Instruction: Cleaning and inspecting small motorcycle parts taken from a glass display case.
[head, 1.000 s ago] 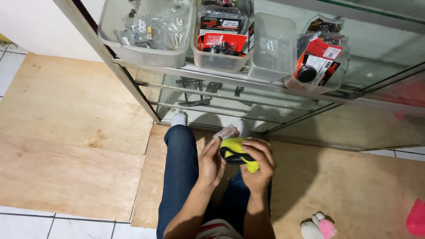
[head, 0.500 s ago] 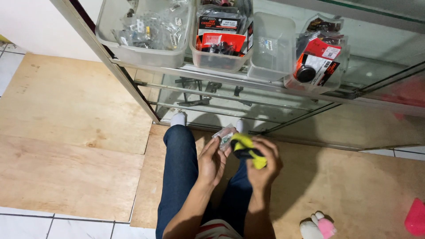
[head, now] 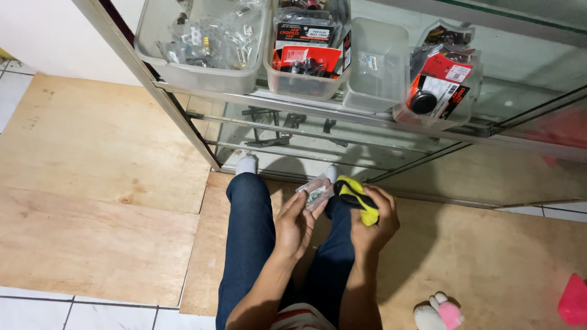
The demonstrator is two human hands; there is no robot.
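I sit on the floor with my legs in blue jeans (head: 251,238) stretched toward a glass cabinet. My left hand (head: 293,223) holds a small clear plastic bag of metal parts (head: 315,190) by its lower edge. Beside it, my right hand (head: 374,223) grips a yellow and black tool (head: 358,197), its tip close to the bag. Both hands hover over my knees.
The cabinet shelf (head: 318,107) carries clear plastic bins: one of bagged hardware (head: 202,46), one of red and black packets (head: 306,55), a nearly bare one (head: 378,64), another with packets (head: 437,88). Plywood sheets (head: 98,183) cover the floor. A pink and white plush toy (head: 437,311) lies at right.
Both hands have lifted slightly and drawn apart. The small bag has come clear of the yellow tool and now sits in my left hand.
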